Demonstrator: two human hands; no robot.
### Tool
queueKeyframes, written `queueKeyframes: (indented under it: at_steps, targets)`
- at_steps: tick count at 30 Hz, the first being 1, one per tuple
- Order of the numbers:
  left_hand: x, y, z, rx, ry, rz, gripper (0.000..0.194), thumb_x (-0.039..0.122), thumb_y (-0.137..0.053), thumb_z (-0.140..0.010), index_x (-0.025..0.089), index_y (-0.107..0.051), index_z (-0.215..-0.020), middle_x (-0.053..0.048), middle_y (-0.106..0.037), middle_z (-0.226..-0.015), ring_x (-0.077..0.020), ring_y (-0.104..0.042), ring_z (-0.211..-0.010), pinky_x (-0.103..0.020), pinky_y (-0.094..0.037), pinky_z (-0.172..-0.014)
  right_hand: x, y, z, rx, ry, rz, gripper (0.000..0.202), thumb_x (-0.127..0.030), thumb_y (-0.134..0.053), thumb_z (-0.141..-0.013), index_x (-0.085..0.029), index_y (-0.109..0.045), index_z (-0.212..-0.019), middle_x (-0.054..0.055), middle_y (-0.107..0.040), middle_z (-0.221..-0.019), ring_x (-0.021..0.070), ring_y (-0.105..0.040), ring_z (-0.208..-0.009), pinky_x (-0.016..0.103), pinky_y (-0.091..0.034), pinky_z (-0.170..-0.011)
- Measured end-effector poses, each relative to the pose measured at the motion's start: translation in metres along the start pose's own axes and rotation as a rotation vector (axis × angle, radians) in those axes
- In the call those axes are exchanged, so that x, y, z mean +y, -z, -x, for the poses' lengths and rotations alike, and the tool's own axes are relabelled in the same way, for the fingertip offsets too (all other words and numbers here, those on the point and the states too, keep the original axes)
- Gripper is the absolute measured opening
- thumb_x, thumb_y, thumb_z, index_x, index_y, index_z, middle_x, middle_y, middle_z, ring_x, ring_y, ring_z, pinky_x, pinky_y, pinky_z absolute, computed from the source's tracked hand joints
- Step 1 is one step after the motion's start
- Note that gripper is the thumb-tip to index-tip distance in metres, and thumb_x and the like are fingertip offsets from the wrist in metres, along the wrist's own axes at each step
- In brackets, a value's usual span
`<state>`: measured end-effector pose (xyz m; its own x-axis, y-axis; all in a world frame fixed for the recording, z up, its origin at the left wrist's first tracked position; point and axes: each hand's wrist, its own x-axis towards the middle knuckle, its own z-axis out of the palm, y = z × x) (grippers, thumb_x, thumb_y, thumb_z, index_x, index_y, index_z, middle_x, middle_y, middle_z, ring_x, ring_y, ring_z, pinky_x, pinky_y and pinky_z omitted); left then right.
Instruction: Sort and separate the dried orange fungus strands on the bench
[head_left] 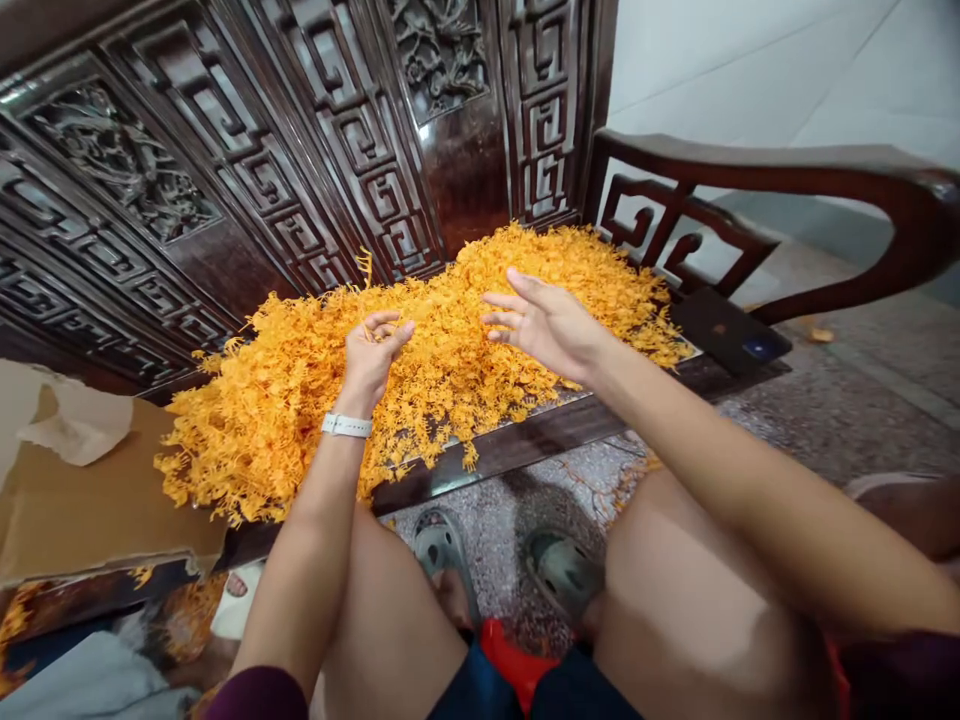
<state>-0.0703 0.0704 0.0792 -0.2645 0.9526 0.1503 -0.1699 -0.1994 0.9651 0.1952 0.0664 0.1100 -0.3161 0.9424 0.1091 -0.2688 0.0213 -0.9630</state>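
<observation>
A wide heap of small orange plastic pieces (292,390), many shaped like tiny hands on stems, covers the seat of a dark carved wooden bench (472,185). My left hand (369,358), with a pale band on its wrist, is over the middle of the heap. Its fingers are curled, and a thin orange plastic piece (367,333) shows at them; the rest of that piece is hidden. Across from it, my right hand (546,325) hovers above the heap's right part. Its fingers and thumb are stretched apart, and nothing shows in them.
The bench's armrest (765,165) curves out at the right, with a dark flat object (727,330) lying below it. At left stands a cardboard box (90,500). Orange scraps (630,480) lie on the speckled floor (495,530) near my clogs (562,570). Part of another person appears at lower left.
</observation>
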Motion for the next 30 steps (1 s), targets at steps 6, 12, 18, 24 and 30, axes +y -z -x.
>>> queueKeyframes:
  at_steps: [6, 12, 18, 24, 30]
  targets:
    - [-0.007, -0.019, 0.021, -0.163, -0.024, -0.166, 0.045, 0.031, -0.102, -0.057, 0.016, -0.071, -0.085, 0.005, -0.058, -0.065, -0.0054, -0.049, -0.054, -0.019, -0.039, -0.052, 0.03, 0.012, -0.009, 0.088, 0.196, 0.606, 0.045, -0.048, -0.08, -0.085, -0.021, -0.068, -0.118, 0.012, -0.068, -0.12, 0.0252, -0.062, -0.096, 0.046, -0.051, -0.092]
    - [-0.018, -0.03, 0.027, -0.411, -0.197, -0.33, 0.039, 0.039, -0.099, -0.066, 0.019, -0.076, -0.091, -0.002, -0.066, -0.078, -0.0115, -0.056, -0.066, -0.025, -0.044, -0.062, 0.031, 0.004, -0.004, -0.213, 0.412, 0.833, 0.028, -0.05, -0.076, -0.091, -0.023, -0.069, -0.087, 0.005, -0.064, -0.086, 0.0236, -0.055, -0.089, 0.042, -0.041, -0.089]
    - [-0.009, -0.038, 0.027, -0.453, -0.284, -0.431, 0.032, 0.047, -0.091, -0.075, 0.02, -0.076, -0.077, -0.003, -0.066, -0.073, -0.0142, -0.054, -0.065, -0.028, -0.043, -0.064, 0.03, -0.002, -0.004, -0.132, 0.453, 0.687, 0.031, -0.041, -0.068, -0.097, -0.022, -0.063, -0.074, 0.004, -0.06, -0.087, 0.0221, -0.053, -0.091, 0.041, -0.038, -0.089]
    - [-0.009, -0.03, 0.011, -0.445, -0.531, -0.563, 0.015, 0.023, -0.079, -0.081, 0.021, -0.072, -0.068, -0.003, -0.064, -0.072, -0.0162, -0.054, -0.069, -0.031, -0.042, -0.068, -0.002, -0.028, 0.023, -0.235, 0.482, 0.486, 0.037, -0.05, -0.069, -0.098, -0.021, -0.065, -0.075, 0.002, -0.061, -0.082, 0.0192, -0.053, -0.086, 0.039, -0.04, -0.089]
    - [-0.015, 0.016, -0.024, -0.027, -0.156, -0.23, 0.021, 0.027, -0.081, -0.081, 0.021, -0.065, -0.07, -0.002, -0.061, -0.071, -0.0098, -0.041, -0.057, -0.026, -0.03, -0.052, -0.045, -0.042, 0.057, -0.874, 0.275, 0.272, 0.024, -0.038, -0.072, -0.099, -0.018, -0.073, -0.086, 0.004, -0.072, -0.082, 0.0154, -0.062, -0.084, 0.033, -0.046, -0.084]
